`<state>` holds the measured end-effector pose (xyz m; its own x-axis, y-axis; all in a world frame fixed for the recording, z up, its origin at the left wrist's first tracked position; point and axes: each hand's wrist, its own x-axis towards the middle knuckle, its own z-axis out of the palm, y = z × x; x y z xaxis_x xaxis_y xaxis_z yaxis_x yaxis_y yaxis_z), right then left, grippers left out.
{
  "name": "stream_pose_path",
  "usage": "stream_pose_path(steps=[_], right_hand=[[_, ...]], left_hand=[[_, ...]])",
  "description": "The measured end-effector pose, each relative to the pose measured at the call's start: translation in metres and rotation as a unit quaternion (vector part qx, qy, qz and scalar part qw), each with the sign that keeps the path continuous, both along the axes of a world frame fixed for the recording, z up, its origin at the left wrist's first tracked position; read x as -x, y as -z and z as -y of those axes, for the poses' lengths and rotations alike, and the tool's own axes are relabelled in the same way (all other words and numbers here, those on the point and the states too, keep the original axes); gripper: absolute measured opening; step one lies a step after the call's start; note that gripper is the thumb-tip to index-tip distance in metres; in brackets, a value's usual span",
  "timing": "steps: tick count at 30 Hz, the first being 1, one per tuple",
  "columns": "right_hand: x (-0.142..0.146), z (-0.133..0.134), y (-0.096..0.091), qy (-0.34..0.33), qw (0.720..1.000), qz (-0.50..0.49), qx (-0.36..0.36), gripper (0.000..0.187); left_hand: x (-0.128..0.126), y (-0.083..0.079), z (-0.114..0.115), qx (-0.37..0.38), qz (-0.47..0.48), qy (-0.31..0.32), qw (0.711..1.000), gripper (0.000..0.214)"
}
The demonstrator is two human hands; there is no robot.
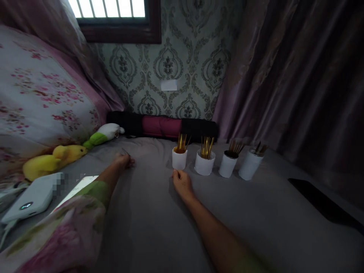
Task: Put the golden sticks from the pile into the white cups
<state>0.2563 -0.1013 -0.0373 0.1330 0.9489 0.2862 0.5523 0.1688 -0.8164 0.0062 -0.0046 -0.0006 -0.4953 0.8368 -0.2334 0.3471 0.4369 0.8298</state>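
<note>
On the left side of the grey sheet, my left hand [124, 161] is closed around a thin stick [125, 151], whose tip pokes up past the fingers. My right hand [182, 183] rests with curled fingers just in front of the leftmost white cup [179, 161]; whatever is inside them is hidden. Gold sticks [182, 142] stand upright in that cup. To its right is a wider white cup [204, 165] with more gold sticks [207, 147]. Two narrower white cups, one upright [227, 167] and one farther right [250, 166], hold darker sticks.
A white power bank [34, 197] and a lit phone [82, 185] lie at the left, near yellow [45, 165] and green-and-white [106, 133] plush toys. A black and red roll [162, 126] lies along the wall. At the right is a flat black object [321, 199] beside the curtains [273, 83].
</note>
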Motion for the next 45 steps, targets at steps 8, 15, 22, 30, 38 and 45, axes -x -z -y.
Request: stream_pose_path(steps=[8,15,22,30,38,45], right_hand=[[0.000,0.003,-0.002,-0.003,1.000,0.000,-0.008,0.038],[-0.001,-0.001,0.000,-0.012,1.000,-0.012,-0.007,0.037],[-0.002,-0.003,0.003,-0.022,0.999,-0.025,-0.014,0.038],[-0.002,-0.001,0.003,-0.034,0.999,-0.024,-0.028,0.041],[-0.002,0.000,0.001,-0.041,0.998,-0.038,-0.026,0.040],[-0.004,0.001,0.000,-0.055,0.997,-0.042,-0.022,0.041]], left_hand=[[-0.027,-0.001,0.019,-0.080,0.244,-0.032,0.966,0.032],[-0.037,0.003,0.034,-0.143,0.368,-0.052,0.917,0.016],[-0.049,0.010,0.050,-0.174,0.440,-0.035,0.880,0.021],[-0.066,0.012,0.070,-0.183,0.474,0.004,0.862,0.020],[-0.083,0.013,0.094,-0.180,0.484,0.036,0.856,0.018],[-0.100,0.015,0.112,-0.172,0.495,0.070,0.849,0.020]])
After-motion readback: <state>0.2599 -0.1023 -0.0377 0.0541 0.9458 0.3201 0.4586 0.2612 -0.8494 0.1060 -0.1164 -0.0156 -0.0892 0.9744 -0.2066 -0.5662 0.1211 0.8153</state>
